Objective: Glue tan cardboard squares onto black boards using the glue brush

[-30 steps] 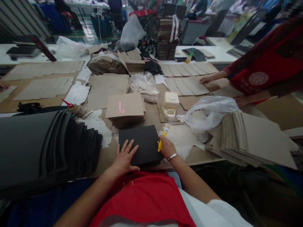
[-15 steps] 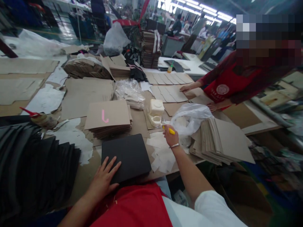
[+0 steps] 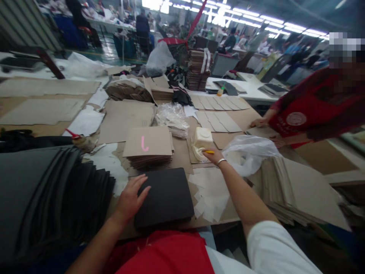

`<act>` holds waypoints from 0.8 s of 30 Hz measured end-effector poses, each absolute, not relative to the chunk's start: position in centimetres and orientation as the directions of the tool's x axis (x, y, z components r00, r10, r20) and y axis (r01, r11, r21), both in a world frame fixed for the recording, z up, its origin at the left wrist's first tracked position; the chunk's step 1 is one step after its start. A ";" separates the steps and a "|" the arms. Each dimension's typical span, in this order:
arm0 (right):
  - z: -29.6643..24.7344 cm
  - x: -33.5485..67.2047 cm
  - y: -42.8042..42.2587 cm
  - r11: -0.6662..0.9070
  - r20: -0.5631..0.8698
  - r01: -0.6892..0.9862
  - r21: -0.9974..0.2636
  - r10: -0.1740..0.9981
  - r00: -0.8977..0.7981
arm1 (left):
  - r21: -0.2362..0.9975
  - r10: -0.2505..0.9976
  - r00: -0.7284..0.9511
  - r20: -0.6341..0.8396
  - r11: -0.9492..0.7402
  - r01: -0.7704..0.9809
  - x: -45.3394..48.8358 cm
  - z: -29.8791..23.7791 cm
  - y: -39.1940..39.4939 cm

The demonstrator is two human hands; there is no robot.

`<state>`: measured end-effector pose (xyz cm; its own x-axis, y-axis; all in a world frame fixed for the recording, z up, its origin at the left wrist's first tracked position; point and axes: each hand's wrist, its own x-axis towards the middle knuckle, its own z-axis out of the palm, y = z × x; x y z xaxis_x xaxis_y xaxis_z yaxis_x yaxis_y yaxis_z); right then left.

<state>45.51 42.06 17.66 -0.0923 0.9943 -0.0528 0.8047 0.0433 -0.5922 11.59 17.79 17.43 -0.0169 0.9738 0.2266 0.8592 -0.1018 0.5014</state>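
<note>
My left hand rests with its fingers apart on the left edge of a stack of black rectangular panels in front of me. Farther off, my right hand is closed round a yellow-handled brush. The brush's tip is hidden at the opening of a cream plastic container, whose low front part is smeared with pale stuff. A pile of brown cardboard pieces with a pink mark on top lies just beyond the black stack.
Many black sheets are fanned at the left, near a red-tipped bottle. A clear plastic bag and stacked grey boards lie at the right. A co-worker in a red apron handles boards across the table.
My right hand has brought the brush to the container's opening. My left hand has shifted toward the black stack's far left corner. The view has turned right-to-left, so things sit farther right.
</note>
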 end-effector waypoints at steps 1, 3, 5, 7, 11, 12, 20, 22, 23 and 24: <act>17.5 45.8 41.8 0.075 -0.060 0.817 -0.572 0.989 -0.133 | 0.472 0.957 -0.052 0.285 -0.093 0.877 11.6 18.3 19.6; 17.1 46.5 41.4 0.131 -0.074 0.821 -0.556 0.976 -0.205 | 0.359 0.939 -0.060 0.338 -0.069 0.931 11.6 19.5 23.5; 16.7 47.3 41.0 0.197 -0.061 0.824 -0.530 0.961 -0.269 | 0.243 0.952 -0.054 0.302 -0.022 0.970 11.3 20.4 27.1; 16.7 48.0 40.6 0.254 -0.027 0.823 -0.508 0.951 -0.309 | 0.156 0.974 -0.026 0.224 -0.010 0.988 10.7 20.9 29.6; 17.4 48.5 39.6 0.160 -0.004 0.766 -0.622 0.978 -0.207 | 0.031 0.989 0.047 0.140 -0.052 0.998 9.9 21.4 30.8; 17.6 48.3 39.4 0.071 -0.031 0.716 -0.694 0.991 -0.128 | 0.008 0.988 0.056 0.142 -0.058 0.998 9.7 21.4 30.6; 15.5 46.1 39.9 -0.328 -0.206 0.240 -0.914 0.883 0.422 | -0.065 0.994 -0.002 0.113 0.009 0.998 7.4 18.9 24.4; 15.1 46.1 39.4 -0.348 -0.227 0.210 -0.914 0.865 0.447 | -0.081 0.997 -0.082 -0.015 0.080 0.993 6.7 17.8 21.4; 15.2 46.2 39.0 -0.353 -0.235 0.199 -0.914 0.862 0.450 | -0.084 0.987 -0.125 -0.099 0.117 0.990 6.5 17.3 19.9; 15.3 46.3 38.7 -0.356 -0.241 0.190 -0.915 0.859 0.451 | -0.081 0.970 -0.165 -0.179 0.153 0.985 6.5 16.9 18.5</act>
